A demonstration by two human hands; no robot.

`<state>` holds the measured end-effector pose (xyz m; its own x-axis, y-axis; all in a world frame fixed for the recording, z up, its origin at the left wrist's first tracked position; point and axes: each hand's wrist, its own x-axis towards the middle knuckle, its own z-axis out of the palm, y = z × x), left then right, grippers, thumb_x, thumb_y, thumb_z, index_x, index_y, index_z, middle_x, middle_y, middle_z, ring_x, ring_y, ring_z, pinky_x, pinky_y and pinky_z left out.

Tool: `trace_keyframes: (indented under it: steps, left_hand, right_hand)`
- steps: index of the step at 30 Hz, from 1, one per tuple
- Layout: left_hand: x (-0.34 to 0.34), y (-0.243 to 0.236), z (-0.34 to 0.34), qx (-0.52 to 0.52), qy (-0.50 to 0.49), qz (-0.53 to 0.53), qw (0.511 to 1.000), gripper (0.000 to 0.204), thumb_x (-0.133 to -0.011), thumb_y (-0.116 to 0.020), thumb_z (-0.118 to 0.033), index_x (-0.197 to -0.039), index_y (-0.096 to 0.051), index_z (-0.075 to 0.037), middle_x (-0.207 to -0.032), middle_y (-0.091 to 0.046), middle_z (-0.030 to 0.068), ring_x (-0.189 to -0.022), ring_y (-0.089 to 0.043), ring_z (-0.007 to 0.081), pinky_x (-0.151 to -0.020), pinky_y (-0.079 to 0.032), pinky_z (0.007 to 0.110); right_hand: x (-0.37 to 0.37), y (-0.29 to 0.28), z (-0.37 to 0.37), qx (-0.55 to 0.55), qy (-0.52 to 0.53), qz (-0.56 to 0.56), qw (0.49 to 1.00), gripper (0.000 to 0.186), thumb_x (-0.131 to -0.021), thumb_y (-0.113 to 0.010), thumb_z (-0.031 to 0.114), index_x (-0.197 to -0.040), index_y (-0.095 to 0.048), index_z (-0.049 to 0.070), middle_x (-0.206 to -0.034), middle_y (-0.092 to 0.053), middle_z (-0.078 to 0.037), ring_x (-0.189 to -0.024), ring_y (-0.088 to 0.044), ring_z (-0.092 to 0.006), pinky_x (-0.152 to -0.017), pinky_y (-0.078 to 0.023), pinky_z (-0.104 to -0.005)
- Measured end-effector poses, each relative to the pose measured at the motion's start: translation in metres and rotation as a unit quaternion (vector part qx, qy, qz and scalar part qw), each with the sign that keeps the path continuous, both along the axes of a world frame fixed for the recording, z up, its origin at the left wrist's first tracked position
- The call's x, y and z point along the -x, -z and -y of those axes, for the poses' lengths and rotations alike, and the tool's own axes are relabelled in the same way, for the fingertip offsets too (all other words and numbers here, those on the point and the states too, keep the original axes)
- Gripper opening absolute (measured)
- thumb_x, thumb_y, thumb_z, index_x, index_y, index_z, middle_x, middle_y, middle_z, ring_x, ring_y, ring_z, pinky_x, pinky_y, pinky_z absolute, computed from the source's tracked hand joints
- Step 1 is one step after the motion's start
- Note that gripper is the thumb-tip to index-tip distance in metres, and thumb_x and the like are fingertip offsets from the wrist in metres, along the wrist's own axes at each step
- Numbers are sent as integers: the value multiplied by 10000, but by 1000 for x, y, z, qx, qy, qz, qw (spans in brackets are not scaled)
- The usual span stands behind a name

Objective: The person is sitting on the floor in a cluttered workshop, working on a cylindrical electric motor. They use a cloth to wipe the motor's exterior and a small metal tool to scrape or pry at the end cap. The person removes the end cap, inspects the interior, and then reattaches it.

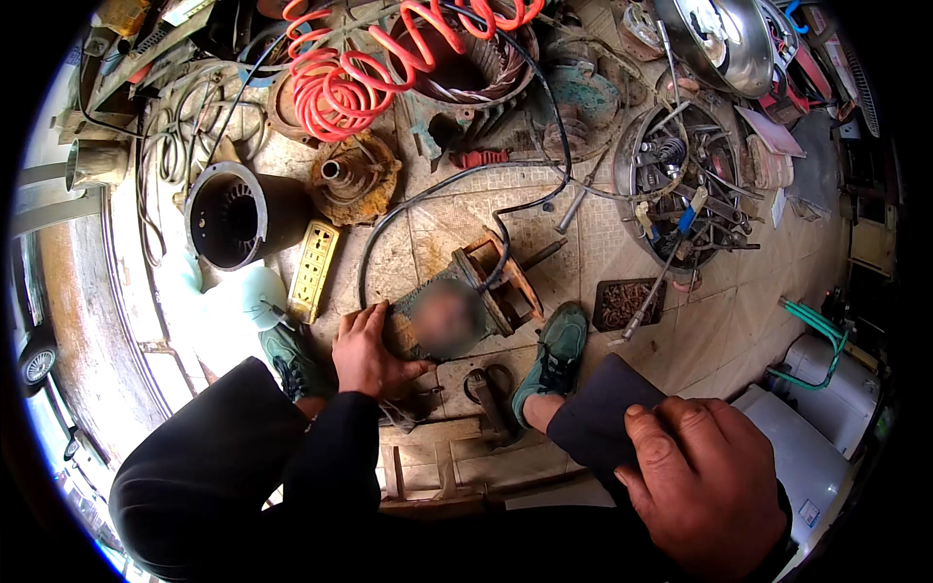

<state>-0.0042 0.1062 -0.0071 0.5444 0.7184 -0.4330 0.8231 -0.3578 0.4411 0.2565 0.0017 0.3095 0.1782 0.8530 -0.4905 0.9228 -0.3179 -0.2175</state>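
Observation:
A dirty green motor housing (403,326) with a rusty orange end frame (517,284) and black cable lies on the floor between my green shoes (559,350). Its middle is blurred. My left hand (372,352) grips the housing's left end, thumb along the lower side. My right hand (702,471) is by my right knee (598,413), fingers curled; what they hold, if anything, is hidden. Dark metal tools (491,398) lie just below the housing.
A yellow power strip (314,267), black cylinder (287,219), rusty flange (355,199) and red coiled hose (340,87) lie ahead. A round tray of tools (627,189) and small parts tray (629,301) are right. White appliances (816,389) stand far right.

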Motion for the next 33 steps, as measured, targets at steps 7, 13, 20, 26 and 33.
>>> trace_keyframes:
  steps: [7, 13, 20, 26, 33]
  left_hand:
    - [-3, 3, -47, 110, 13, -10, 994, 1127, -440, -963, -563, -1335, -616, 28, -1204, -680, 250, -1124, -642, 363, -1006, -493, 410]
    - [-3, 16, -65, 195, 16, 21, 980, 1111, -471, -934, -619, -1332, -626, 13, -1166, -701, 254, -1117, -669, 382, -995, -503, 434]
    - [18, 5, -62, 152, -30, 20, 988, 1121, -464, -940, -611, -1346, -612, -3, -1313, -615, 247, -1274, -542, 401, -1079, -444, 445]
    - [26, -2, 22, -118, -228, 56, 965, 1172, -579, -935, -520, -1492, -412, -4, -1521, -392, 254, -1383, -394, 420, -1152, -363, 470]
    - [39, 43, 39, 29, -388, 283, 877, 862, -839, -789, -149, -1539, -313, 16, -1503, -417, 193, -1385, -422, 309, -1175, -325, 390]
  right_hand:
    - [1, 3, 6, -40, -2, -8, 999, 411, -822, -707, 64, -1224, -629, 21, -983, -641, -140, -870, -634, -348, -732, -527, -430]
    - [1, 0, 7, -31, -4, -7, 1000, 363, -847, -693, 99, -1196, -627, 21, -955, -633, -126, -859, -624, -326, -722, -520, -411]
    - [-32, 19, -6, 45, -26, -142, 988, 379, -844, -772, 253, -1152, -665, 60, -967, -654, -140, -840, -653, -349, -711, -537, -436]
    - [-93, 102, -23, 50, -9, -223, 974, 285, -916, -679, 251, -1038, -657, -7, -899, -679, -223, -851, -659, -427, -763, -526, -504]
    - [-100, 271, 7, -27, 343, -391, 854, 378, -979, -683, 329, -1106, -678, -28, -919, -694, -66, -853, -648, -142, -739, -518, -321]
